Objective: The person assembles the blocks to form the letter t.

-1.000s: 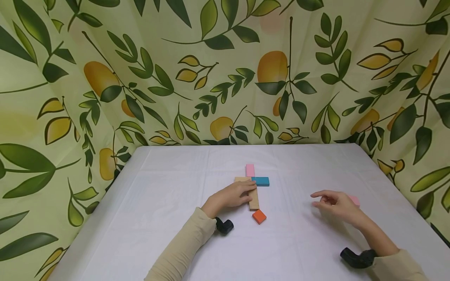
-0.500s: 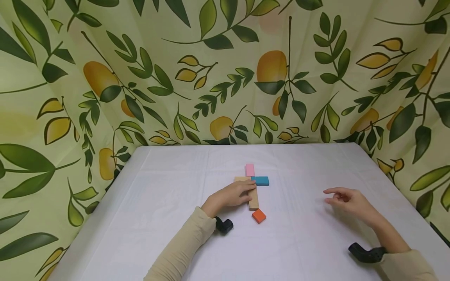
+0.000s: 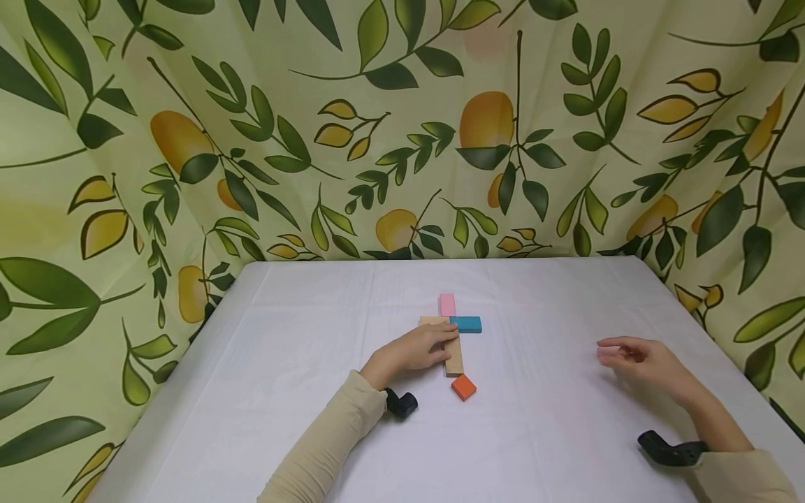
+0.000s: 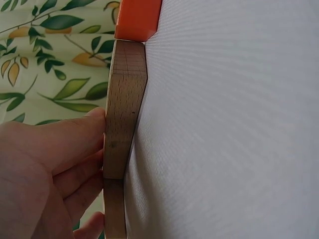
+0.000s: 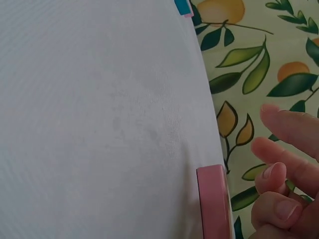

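Observation:
My left hand (image 3: 418, 347) rests on two plain wooden blocks, one lying crosswise (image 3: 432, 321) and one lengthwise (image 3: 453, 361). In the left wrist view the thumb touches the lengthwise block's face. A blue block (image 3: 467, 324) and a pink block (image 3: 447, 304) adjoin the far end of this arrangement. At the near end an orange block (image 3: 463, 388) lies turned at an angle. Off to the right, my right hand (image 3: 648, 362) hovers with bent, loose fingers. Below those fingers another pink block (image 5: 214, 201) lies on the cloth, apart from them; the hand mostly hides it in the head view.
A white cloth (image 3: 302, 363) covers the table. Behind it and at both sides hangs a leaf-patterned curtain (image 3: 402, 140). Black wrist devices sit at the left cuff (image 3: 401, 404) and right cuff (image 3: 671, 450).
My right hand has moved rightward over the far-right pink block, which showed behind the hand a second ago. The left hand and the arranged blocks stay in place.

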{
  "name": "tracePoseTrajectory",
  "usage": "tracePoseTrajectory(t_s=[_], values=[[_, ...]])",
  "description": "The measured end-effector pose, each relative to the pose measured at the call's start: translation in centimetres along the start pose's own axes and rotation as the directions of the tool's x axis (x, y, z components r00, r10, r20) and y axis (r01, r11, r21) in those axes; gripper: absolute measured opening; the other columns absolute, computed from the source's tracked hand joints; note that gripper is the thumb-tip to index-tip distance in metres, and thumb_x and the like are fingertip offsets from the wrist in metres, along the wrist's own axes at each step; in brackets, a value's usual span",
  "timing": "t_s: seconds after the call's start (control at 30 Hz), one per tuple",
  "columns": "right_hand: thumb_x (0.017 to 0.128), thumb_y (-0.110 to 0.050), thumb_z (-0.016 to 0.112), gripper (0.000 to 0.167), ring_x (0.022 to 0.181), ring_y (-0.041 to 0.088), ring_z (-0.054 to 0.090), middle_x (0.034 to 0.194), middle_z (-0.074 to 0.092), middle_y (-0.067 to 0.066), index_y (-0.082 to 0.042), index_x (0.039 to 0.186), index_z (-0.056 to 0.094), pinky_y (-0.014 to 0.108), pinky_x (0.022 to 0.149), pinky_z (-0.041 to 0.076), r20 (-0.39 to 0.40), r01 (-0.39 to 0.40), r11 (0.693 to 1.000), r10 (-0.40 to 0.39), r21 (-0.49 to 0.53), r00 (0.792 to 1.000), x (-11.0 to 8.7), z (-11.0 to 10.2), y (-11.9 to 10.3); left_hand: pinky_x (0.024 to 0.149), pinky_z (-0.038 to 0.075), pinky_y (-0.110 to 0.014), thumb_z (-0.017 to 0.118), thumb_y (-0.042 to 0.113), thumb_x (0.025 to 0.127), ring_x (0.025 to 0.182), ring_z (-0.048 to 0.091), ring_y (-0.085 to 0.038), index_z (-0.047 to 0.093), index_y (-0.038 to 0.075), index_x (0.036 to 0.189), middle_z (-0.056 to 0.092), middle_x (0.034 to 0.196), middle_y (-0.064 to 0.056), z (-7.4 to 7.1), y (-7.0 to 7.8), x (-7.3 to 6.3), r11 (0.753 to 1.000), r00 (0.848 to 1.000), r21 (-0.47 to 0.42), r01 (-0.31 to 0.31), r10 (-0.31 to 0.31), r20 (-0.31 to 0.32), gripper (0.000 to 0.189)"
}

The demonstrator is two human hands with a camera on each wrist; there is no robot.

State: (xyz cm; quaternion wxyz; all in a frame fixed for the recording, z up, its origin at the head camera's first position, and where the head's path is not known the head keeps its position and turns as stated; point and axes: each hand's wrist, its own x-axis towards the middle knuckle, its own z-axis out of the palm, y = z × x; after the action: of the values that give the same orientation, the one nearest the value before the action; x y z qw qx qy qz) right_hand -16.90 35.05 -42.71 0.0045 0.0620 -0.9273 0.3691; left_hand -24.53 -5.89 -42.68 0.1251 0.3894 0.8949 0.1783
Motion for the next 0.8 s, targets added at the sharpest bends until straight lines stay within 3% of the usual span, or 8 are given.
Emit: tracePoseTrajectory(t_s=[0.23, 0.4, 0.57, 0.67, 0.8], values=[[0.091, -0.024, 0.067, 0.041, 0.07, -0.001, 0.043, 0.076, 0.055, -0.015, 0.005, 0.12, 0.062, 0.019, 0.058, 0.037, 0.018, -0.036, 0.999, 0.036, -0.018, 0.999, -0.3, -1.0, 1.2, 0.122, 0.03, -0.034, 0.052, 0.024, 0.1, 0.149, 0.03, -0.018, 0.043, 0.007, 0.145, 0.039, 0.155, -0.006, -0.1, 0.1, -0.2, 0.999, 0.999, 0.013, -0.031, 0.031, -0.015, 0.049], [0.088, -0.02, 0.069, 0.033, 0.067, 0.0, 0.041, 0.071, 0.051, -0.014, -0.002, 0.116, 0.066, 0.02, 0.056, 0.035, -0.019, -0.033, 0.999, 0.032, -0.014, 0.999, -0.6, -1.5, 2.1, 0.122, 0.029, -0.036, 0.054, 0.023, 0.099, 0.149, 0.03, -0.019, 0.044, 0.009, 0.145, 0.039, 0.156, -0.004, 0.1, 0.1, 0.2, 1.0, 1.0, 0.0, 0.003, -0.003, -0.005, 0.05], [0.087, -0.016, 0.07, 0.024, 0.066, 0.002, 0.041, 0.069, 0.05, -0.015, -0.017, 0.111, 0.07, 0.022, 0.054, 0.03, -0.043, -0.017, 1.0, 0.018, 0.022, 0.999, -0.7, -1.9, 3.1, 0.122, 0.03, -0.036, 0.055, 0.023, 0.098, 0.149, 0.03, -0.019, 0.044, 0.009, 0.145, 0.039, 0.156, -0.004, 0.0, 0.2, 0.1, 1.0, 1.0, 0.009, 0.005, -0.005, -0.004, 0.05], [0.088, -0.016, 0.07, 0.023, 0.066, 0.003, 0.04, 0.068, 0.05, -0.014, -0.026, 0.109, 0.069, 0.023, 0.054, 0.029, -0.036, -0.026, 0.999, 0.027, 0.033, 0.999, -0.7, -2.1, 3.7, 0.122, 0.03, -0.035, 0.055, 0.024, 0.098, 0.149, 0.03, -0.018, 0.044, 0.009, 0.145, 0.039, 0.155, -0.004, -0.1, 0.3, 0.1, 1.0, 1.0, 0.02, 0.008, -0.008, -0.003, 0.05], [0.089, -0.019, 0.068, 0.024, 0.067, 0.003, 0.04, 0.069, 0.053, -0.013, -0.027, 0.112, 0.068, 0.023, 0.055, 0.029, -0.004, -0.055, 0.998, 0.055, 0.02, 0.998, -0.8, -2.4, 4.3, 0.122, 0.03, -0.035, 0.055, 0.024, 0.098, 0.149, 0.03, -0.018, 0.044, 0.01, 0.145, 0.039, 0.156, -0.003, -0.1, 0.3, 0.1, 1.0, 1.0, 0.023, 0.016, -0.016, 0.002, 0.05]])
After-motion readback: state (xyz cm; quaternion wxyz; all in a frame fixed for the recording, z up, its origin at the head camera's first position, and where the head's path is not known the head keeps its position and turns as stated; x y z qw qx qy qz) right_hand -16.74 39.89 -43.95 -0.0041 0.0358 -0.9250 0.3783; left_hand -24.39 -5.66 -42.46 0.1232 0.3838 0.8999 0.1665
